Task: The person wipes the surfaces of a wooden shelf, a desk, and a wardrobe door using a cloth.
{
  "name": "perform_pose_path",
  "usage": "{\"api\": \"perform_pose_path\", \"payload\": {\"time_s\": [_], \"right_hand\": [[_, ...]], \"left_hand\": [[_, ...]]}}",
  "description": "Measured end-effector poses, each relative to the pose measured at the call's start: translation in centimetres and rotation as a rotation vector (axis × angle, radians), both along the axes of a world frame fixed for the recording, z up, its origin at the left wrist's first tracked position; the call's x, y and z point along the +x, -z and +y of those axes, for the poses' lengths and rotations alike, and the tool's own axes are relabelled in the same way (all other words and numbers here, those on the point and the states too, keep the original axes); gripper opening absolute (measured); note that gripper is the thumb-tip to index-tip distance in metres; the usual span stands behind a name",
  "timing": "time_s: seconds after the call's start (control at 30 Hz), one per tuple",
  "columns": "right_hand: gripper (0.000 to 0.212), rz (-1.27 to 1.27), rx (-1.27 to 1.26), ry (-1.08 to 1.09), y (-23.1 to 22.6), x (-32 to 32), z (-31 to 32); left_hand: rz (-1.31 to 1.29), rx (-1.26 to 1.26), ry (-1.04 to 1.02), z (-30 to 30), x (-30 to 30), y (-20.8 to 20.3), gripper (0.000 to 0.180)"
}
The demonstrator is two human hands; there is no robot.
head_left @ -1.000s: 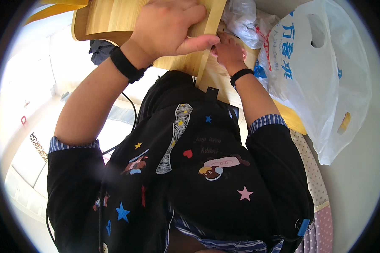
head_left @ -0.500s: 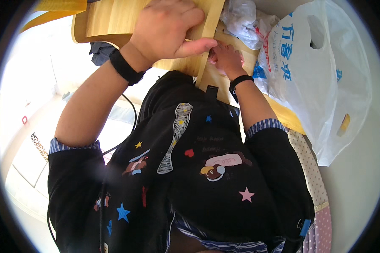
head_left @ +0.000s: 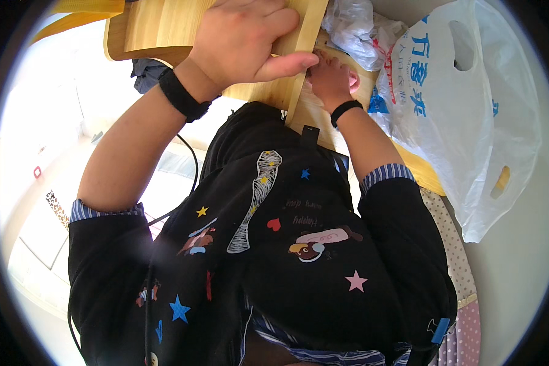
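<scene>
My left hand (head_left: 245,41) is bent over the upright edge of a light wooden board (head_left: 308,39). Its fingers are curled and its thumb lies across the edge. Right of that board, my right hand (head_left: 332,81) reaches down to a wooden surface (head_left: 365,68). It covers most of a small pink object (head_left: 354,80), whose rim shows beside the hand. The fingers look bent over it, though the board and the left thumb partly hide them.
A large white plastic bag with blue print (head_left: 451,116) stands to the right, with a crumpled clear bag (head_left: 352,27) behind my right hand. A curved wooden panel (head_left: 158,30) is at the upper left, with dark cloth (head_left: 147,74) below. A black cable (head_left: 192,155) hangs by my left arm.
My right hand has moved slightly away from me, and more of the pink object shows at its right side. The left hand stays on the board.
</scene>
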State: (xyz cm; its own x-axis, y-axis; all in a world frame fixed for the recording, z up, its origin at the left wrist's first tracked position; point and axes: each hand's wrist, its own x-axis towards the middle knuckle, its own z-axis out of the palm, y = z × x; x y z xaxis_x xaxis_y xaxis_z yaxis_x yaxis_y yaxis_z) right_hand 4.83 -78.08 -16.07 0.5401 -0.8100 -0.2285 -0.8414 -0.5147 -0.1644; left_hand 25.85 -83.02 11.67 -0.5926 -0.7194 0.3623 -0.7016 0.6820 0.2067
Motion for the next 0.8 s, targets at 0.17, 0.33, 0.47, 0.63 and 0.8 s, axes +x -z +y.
{"api": "perform_pose_path", "payload": {"time_s": [0.17, 0.33, 0.47, 0.63, 0.8], "right_hand": [[0.037, 0.063, 0.069, 0.012, -1.1, 0.2, -3.3], [0.044, 0.050, 0.102, -0.011, -1.1, 0.4, -1.4], [0.052, 0.111, 0.062, 0.054, 0.0, 0.1, -3.3], [0.043, 0.103, 0.302, 0.244, -1.9, 2.9, -1.9], [0.047, 0.151, 0.291, -0.007, -3.2, 0.0, 0.5]], "left_hand": [[-0.005, -0.018, -0.004, 0.2, 0.0, 0.2, 0.057], [-0.035, 0.016, -0.026, 0.4, 0.3, 0.0, 0.056], [-0.014, -0.008, 0.002, -0.1, -0.2, -0.1, 0.056], [-0.056, 0.036, -0.018, 0.7, 0.5, 0.2, 0.054], [-0.111, 0.032, 0.008, 0.5, 0.2, -0.2, 0.048]]}}
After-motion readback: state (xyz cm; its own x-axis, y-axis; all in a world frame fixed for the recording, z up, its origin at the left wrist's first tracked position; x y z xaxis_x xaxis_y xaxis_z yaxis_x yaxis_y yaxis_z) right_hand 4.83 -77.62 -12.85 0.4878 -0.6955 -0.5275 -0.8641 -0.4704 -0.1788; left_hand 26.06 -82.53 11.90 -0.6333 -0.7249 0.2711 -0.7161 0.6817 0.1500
